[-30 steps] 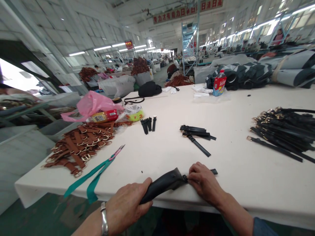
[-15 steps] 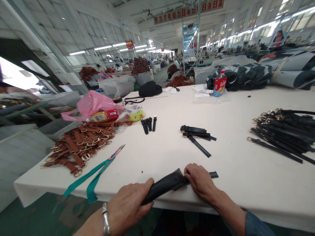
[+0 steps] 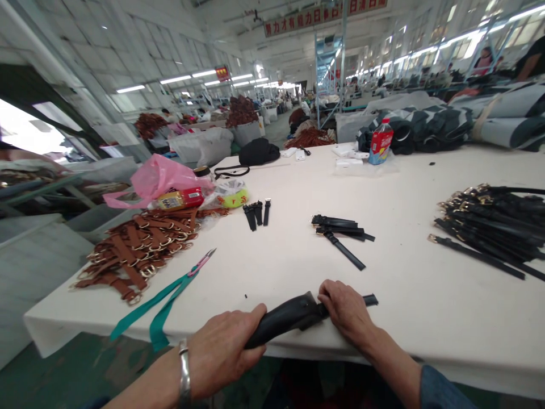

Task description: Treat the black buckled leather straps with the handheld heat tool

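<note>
My left hand [image 3: 227, 346], with a silver bangle at the wrist, is wrapped round the handle of a thick black hand-held tool [image 3: 283, 319]; its exact kind cannot be made out. Its wide front end meets a black strap [image 3: 370, 299] close to the table's front edge. My right hand [image 3: 344, 309] is closed on that strap, fingers bent over it, and one end sticks out to the right. Beyond my hands lie several black buckled straps [image 3: 344, 250]. Further left are short black strap pieces [image 3: 258, 215].
Brown straps with metal rings [image 3: 140, 244] heap up at the left, beside thread snips [image 3: 202, 262] tied with green ribbon. A black strap pile [image 3: 494, 227] lies right. A pink bag [image 3: 157, 179] and a red-labelled bottle [image 3: 381, 142] stand on the white-covered table [image 3: 264, 261].
Both hands stay almost in place on the tool and strap. My right hand's fingers have shifted up slightly, and the view has moved a little.
</note>
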